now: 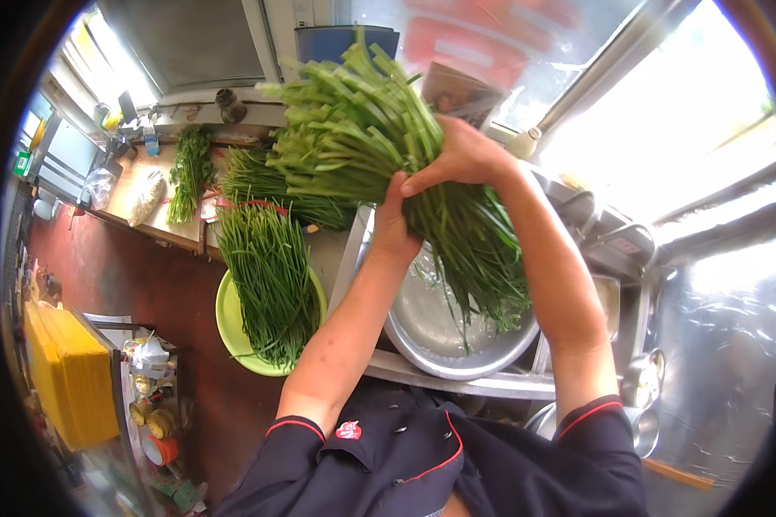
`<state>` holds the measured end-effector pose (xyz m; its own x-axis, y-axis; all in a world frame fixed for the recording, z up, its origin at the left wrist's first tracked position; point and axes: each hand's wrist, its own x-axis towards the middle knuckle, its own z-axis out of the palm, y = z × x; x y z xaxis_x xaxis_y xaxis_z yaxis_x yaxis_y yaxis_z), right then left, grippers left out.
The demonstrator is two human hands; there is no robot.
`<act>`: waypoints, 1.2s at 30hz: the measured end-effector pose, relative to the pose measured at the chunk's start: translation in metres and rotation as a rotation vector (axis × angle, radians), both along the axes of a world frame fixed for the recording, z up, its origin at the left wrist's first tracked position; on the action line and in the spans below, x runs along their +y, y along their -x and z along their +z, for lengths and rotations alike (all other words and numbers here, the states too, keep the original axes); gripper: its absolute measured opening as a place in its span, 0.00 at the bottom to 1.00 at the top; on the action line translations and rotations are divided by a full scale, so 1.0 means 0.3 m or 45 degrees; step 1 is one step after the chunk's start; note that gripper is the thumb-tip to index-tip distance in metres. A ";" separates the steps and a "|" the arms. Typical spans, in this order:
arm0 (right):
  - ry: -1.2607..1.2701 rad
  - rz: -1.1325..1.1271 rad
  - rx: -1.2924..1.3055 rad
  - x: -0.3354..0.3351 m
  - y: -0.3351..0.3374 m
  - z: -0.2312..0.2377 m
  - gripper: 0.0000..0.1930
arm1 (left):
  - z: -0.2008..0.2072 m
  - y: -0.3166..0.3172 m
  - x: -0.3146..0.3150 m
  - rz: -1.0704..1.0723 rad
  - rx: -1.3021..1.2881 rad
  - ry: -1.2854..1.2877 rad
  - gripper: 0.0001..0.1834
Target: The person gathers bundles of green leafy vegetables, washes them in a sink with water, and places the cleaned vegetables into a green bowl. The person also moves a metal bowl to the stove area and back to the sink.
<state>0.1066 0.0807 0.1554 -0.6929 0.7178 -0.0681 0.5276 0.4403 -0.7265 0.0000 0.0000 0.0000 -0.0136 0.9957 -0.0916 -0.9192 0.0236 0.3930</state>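
The person's left forearm [345, 332] is bare and slants from the near left toward the far right, ending in a left hand [398, 224] closed in a grip with its thumb pointing to the far side (most of its fingers are hidden from view). The right forearm [567, 276], bare too, comes from the near right and leans far and leftward to the right hand [467, 157], which is slightly farther off and also closed, its thumb stretched left so that its tip lies right by the left thumb.
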 end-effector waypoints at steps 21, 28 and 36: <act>-0.353 -0.152 -0.710 0.288 0.469 -0.769 0.65 | -0.351 0.464 0.169 0.062 -0.106 0.784 0.27; -0.890 -0.269 -0.405 0.228 0.533 -0.654 0.51 | -0.447 0.498 0.055 0.023 0.301 0.915 0.36; 0.544 -0.499 0.425 -0.286 0.645 -0.706 0.23 | -0.454 0.714 -0.548 0.415 1.099 0.862 0.19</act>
